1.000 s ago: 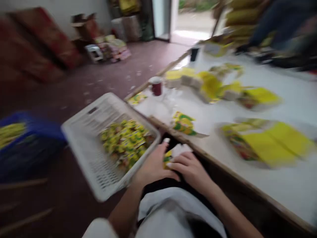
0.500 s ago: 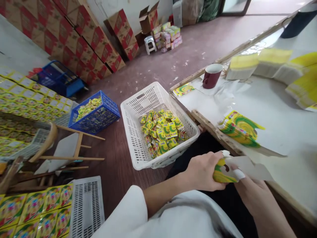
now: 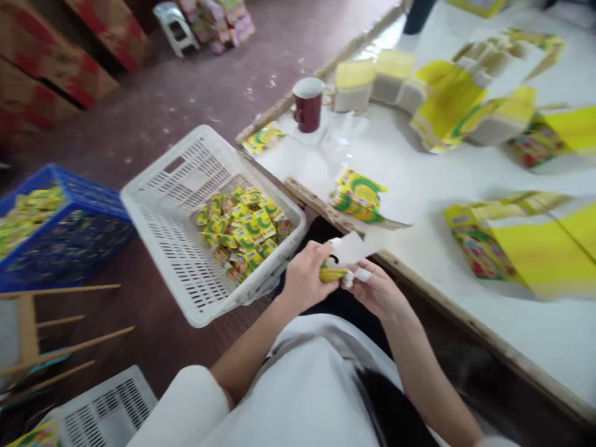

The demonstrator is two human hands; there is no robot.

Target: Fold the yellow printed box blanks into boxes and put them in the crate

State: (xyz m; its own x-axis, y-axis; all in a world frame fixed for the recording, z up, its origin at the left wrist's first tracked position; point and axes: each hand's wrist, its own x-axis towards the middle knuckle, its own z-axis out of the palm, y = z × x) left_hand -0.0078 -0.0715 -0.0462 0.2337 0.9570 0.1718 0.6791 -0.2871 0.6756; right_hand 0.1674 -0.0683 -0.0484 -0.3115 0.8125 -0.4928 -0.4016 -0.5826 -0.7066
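Note:
My left hand is wrapped round a small yellow-and-green carton. A white flap with a dark curved cut-out stands up from the carton. At its near right end, my right hand has bent fingers closed on the carton's edge; white wrapping covers some fingertips. Both hands are above my lap, beside the table edge. Just beyond them, a stack of flat yellow-and-green cartons lies on the white table. Left of my hands stands a white plastic basket holding many small yellow-and-green packs.
A maroon mug stands near the table's far edge. Yellow carton stacks and larger yellow bundles lie on the right. On the floor are a blue crate, wooden chair legs and a white stool.
The view has swung right, showing more of the table. The carton stays in my left hand; my right hand has shifted from its white flap to its near right end.

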